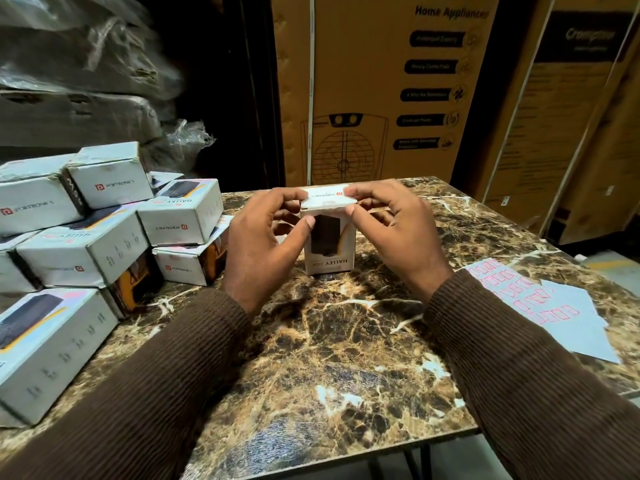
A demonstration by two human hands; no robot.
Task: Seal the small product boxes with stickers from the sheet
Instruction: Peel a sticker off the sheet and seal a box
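A small white cardboard box (329, 244) stands upright near the middle of the glossy brown marble counter (346, 341). The left hand (263, 244) and right hand (394, 230) grip its top end from either side, fingers (353, 211) curled and clamped on the closed flap. A flat sticker sheet (540, 299) with red-outlined labels lies at right. Matching boxes (104, 237) are stacked at left.

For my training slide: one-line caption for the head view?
Both hands hold an upright small box on the marble table, sticker sheet alongside.
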